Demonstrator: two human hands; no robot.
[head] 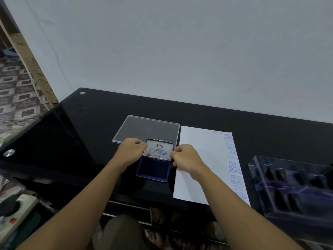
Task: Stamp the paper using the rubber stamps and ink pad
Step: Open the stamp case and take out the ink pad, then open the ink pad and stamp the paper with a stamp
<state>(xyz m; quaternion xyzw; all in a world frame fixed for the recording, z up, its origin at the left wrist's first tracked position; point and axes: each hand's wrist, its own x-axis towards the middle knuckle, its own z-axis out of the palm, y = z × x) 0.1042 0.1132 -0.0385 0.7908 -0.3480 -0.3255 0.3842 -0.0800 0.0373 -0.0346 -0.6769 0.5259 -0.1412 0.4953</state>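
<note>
A blue ink pad (153, 170) lies open on the black glass table (81, 134), its hinged lid (158, 150) tilted up and showing a white label inside. My left hand (131, 150) pinches the lid's left edge and my right hand (185, 157) pinches its right edge. To the right lies a white sheet of paper (200, 159) with a column of blue stamp prints down its right side. A clear plastic box (295, 186) at the far right holds several dark-handled rubber stamps.
A clear flat plastic lid (146, 129) lies behind the ink pad. The table's front edge runs just below the paper. A power strip (19, 208) sits low at the left, off the table. My knee and feet show beneath the glass.
</note>
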